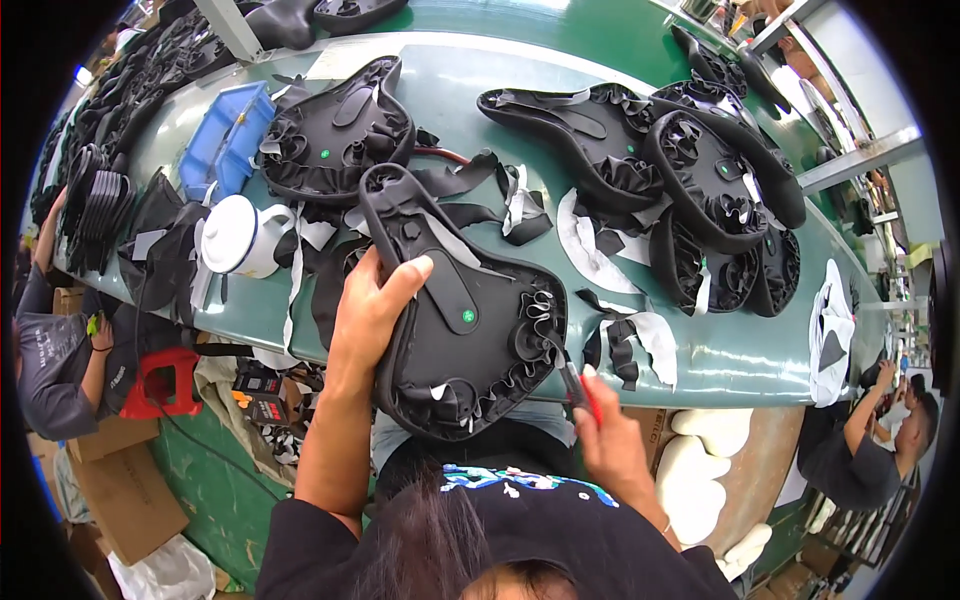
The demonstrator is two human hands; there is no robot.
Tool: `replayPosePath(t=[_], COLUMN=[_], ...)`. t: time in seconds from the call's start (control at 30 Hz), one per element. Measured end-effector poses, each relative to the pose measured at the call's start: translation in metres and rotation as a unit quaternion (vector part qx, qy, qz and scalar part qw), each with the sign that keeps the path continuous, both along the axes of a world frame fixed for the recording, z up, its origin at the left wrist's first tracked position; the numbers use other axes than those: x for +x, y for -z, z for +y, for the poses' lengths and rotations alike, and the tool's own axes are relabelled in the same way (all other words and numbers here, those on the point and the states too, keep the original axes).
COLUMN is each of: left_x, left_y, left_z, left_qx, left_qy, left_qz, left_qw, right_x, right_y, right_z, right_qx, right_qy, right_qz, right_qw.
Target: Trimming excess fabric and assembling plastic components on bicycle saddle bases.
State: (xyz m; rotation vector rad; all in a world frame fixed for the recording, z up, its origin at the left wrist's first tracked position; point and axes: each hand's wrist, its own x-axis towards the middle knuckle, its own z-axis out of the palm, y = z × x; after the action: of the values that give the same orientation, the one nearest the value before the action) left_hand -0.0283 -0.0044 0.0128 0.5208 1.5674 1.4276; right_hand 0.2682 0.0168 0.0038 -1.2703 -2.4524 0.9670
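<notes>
My left hand (372, 305) grips the left side of an upturned black bicycle saddle (455, 345), thumb lying on its underside. The saddle's narrow nose points away from me, and its wide end is near my lap. Its cover is gathered in ruffled folds along the inner rim, and a small green sticker sits in the middle. My right hand (608, 430) is closed around a red-and-black-handled hand tool (578, 388). The tool's metal tip reaches the folds at the saddle's right edge; its exact kind is hard to make out.
More upturned saddles lie at the back left (340, 135) and in a pile at the right (710, 180). A blue plastic bin (225, 140) and a white lidded mug (240, 237) stand left. Fabric scraps (590, 245) litter the green table. Co-workers are at both sides.
</notes>
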Motion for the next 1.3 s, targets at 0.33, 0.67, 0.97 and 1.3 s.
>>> replayPosePath(t=[0.33,0.67,0.97,1.3], left_x=[0.008,0.007,0.021,0.014], left_y=[0.015,0.023,0.008,-0.020], left_z=[-0.023,-0.039,0.064,0.060], left_qx=[0.127,-0.066,0.134,0.183], left_qy=[-0.131,-0.159,0.200,-0.027], left_qz=[-0.103,0.594,0.530,-0.035], left_qw=[0.978,0.786,0.813,0.982], right_x=[-0.077,-0.078,-0.042,-0.043], right_y=[-0.011,-0.020,-0.022,-0.002], right_z=[0.095,0.149,0.110,0.053], right_qx=[0.019,-0.099,-0.007,0.179], right_qy=[0.099,0.079,-0.063,-0.108], right_qz=[0.280,0.286,0.193,-0.076], right_qw=[0.955,0.950,0.979,0.975])
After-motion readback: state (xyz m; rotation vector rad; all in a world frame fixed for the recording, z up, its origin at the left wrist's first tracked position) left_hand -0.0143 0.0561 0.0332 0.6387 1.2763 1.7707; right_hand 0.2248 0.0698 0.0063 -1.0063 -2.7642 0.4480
